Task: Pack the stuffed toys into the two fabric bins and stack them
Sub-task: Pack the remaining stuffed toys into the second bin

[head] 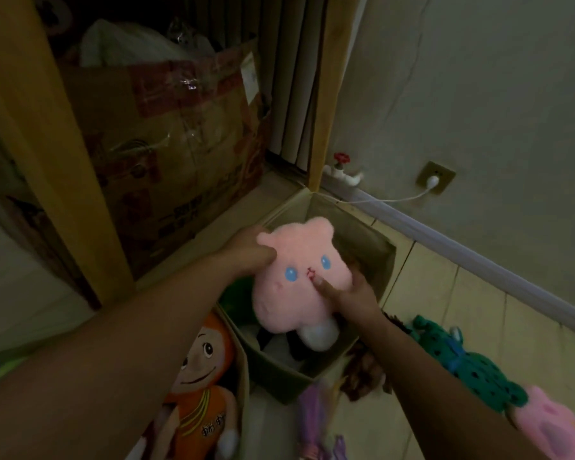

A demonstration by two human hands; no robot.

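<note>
Now both hands [246, 252] grip pink plush [301, 273] over fabric bin [375, 250].

A pale pink plush toy [299, 277] with blue eyes and a white stem, over an olive-green fabric bin [375, 257]; an orange-haired cloth doll [196, 386] in orange; a teal, black-spotted stuffed toy [472, 366] on the beige tiled floor [478, 310].
</note>
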